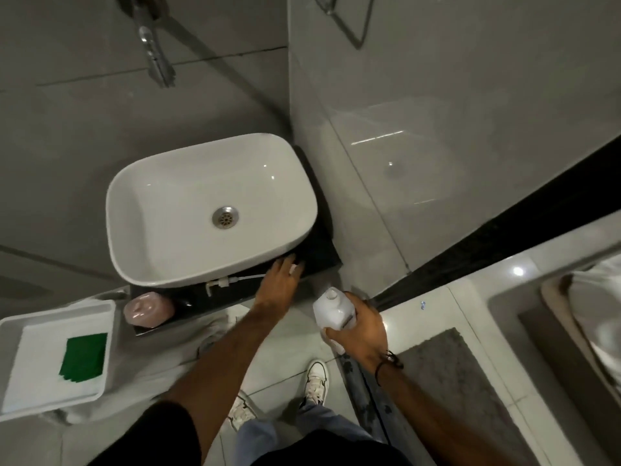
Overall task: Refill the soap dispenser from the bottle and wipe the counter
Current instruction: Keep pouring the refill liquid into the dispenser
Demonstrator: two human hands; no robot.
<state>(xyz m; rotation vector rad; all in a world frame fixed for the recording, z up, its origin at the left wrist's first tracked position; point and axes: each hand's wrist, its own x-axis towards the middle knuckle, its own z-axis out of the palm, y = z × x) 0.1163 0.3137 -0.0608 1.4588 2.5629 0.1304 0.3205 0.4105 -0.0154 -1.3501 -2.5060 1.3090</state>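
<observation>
My right hand [361, 334] grips a white plastic refill bottle [332, 311], held upright over the floor to the right of the counter, its neck uncapped. My left hand [279, 284] rests on the black counter [319, 253] at the sink's front right corner. A small white cap [293, 269] is pinched between its fingers. The pink soap dispenser [148, 309] stands at the counter's left end with its top off. Its white pump head and tube [223, 282] lie flat on the counter beside my left hand.
A white basin [134, 196] covers most of the counter, with a chrome tap [154, 55] on the wall above. A white tray [10, 327] at the left holds a green cloth [84, 358]. A grey mat [443, 375] lies on the floor.
</observation>
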